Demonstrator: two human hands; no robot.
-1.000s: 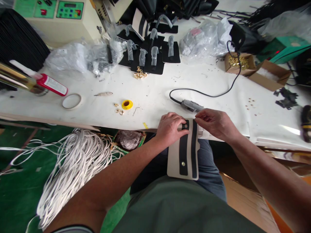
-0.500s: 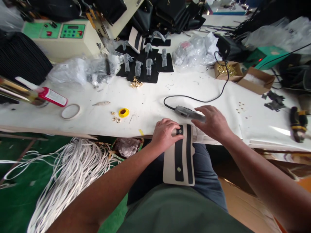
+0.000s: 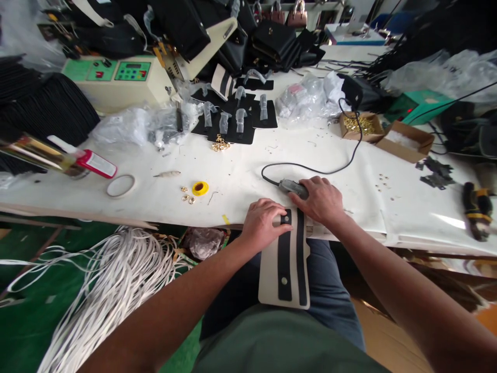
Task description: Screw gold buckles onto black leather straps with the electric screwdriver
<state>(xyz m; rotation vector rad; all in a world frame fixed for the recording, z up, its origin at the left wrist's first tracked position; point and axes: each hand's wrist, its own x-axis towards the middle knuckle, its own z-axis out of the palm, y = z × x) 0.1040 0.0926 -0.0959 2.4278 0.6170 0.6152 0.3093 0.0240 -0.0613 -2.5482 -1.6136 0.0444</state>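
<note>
My left hand (image 3: 265, 224) is closed on the upper end of a beige bag panel (image 3: 268, 290), its thumb beside the upper metal stud. Two black strips run along the panel, and the left strip has a round metal stud near each end. The panel slopes from the table edge onto my lap. My right hand (image 3: 320, 199) is closed round a grey corded electric screwdriver (image 3: 294, 187) lying on the table just past the panel. Its working end is hidden under my palm.
A black cord (image 3: 310, 169) loops across the white table. Beyond are black flap pieces (image 3: 246, 135) with plastic-wrapped parts, gold fittings (image 3: 220, 144) and small boxes (image 3: 406, 142). Yellow tape (image 3: 200, 188) and a red bottle (image 3: 97, 163) lie left, pliers (image 3: 477, 210) right. White cords (image 3: 112, 290) hang below.
My right hand has moved left and closed round the electric screwdriver. My left hand keeps its hold on the bag panel. The camera view has tilted up slightly.
</note>
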